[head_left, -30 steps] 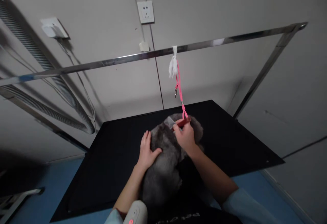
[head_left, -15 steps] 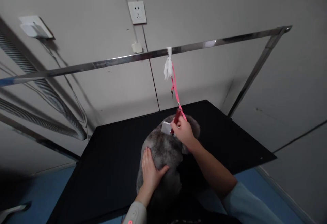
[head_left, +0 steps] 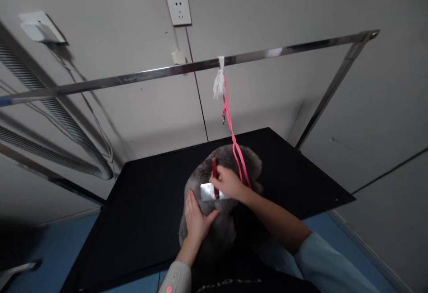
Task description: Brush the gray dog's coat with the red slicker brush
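Note:
A small grey fluffy dog [head_left: 219,168] stands on a black table [head_left: 150,204], facing away from me. My left hand [head_left: 196,219] lies flat on its back with fingers stretched out, pressing the fur. My right hand [head_left: 227,183] is closed round a brush with a red handle [head_left: 214,170] and a shiny metal head [head_left: 209,191], held against the dog's back just above my left hand. A pink leash [head_left: 234,141] runs from the dog's neck up to a steel bar [head_left: 200,66].
The steel frame's right post [head_left: 329,92] slants down to the table's far right corner. A white rag [head_left: 218,83] is knotted on the bar. Ribbed grey hoses [head_left: 63,123] hang at the left wall. A wall socket [head_left: 179,10] is above. The floor is blue.
My right hand has drawn the brush from the dog's neck down towards me along its back, turning the handle upright. My left hand has stayed on the lower back.

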Demonstrator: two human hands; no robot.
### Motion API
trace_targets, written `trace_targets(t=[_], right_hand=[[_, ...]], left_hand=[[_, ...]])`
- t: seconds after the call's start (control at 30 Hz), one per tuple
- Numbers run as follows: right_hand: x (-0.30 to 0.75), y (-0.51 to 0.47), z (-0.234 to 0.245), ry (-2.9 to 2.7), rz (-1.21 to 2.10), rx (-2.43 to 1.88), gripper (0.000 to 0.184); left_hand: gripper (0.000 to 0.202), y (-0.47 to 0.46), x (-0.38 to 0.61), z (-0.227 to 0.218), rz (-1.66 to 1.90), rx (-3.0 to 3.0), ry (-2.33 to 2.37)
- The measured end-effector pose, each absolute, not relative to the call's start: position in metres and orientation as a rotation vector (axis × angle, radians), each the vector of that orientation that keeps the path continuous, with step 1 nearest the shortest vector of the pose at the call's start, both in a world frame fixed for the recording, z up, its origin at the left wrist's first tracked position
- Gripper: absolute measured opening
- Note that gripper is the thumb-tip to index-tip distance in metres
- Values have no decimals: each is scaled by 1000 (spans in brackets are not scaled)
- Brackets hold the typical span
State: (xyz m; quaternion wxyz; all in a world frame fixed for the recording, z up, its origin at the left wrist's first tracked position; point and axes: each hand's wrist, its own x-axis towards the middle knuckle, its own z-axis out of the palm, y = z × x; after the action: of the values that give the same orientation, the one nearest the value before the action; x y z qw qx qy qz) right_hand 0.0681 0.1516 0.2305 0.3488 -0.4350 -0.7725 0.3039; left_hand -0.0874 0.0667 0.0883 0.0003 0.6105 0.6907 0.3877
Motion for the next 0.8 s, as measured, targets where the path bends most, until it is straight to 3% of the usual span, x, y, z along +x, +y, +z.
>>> trace_targets(t=[0.1,0.27,0.4,0.53,0.7,0.8], right_hand=[[66,151,231,-1790,616,-1183,9],[62,148,234,-2026,706,-1093,9],[60,147,240,-1775,461,-1215,11],[55,143,241,-2076,667,-1088,11],[55,145,245,-1863,400,-1251,11],[59,143,244,-2063,549,-1091,13]], left_hand=[[113,65,-85,86,1188,1953,2208],[115,61,-83,81,1172,1939,2270],[118,60,-82,80,1195,1885,2254],[117,57,-81,80,1207,1855,2254],[116,51,-79,72,1222,1878,2260],[118,44,-87,72,1247,1872,2211]])
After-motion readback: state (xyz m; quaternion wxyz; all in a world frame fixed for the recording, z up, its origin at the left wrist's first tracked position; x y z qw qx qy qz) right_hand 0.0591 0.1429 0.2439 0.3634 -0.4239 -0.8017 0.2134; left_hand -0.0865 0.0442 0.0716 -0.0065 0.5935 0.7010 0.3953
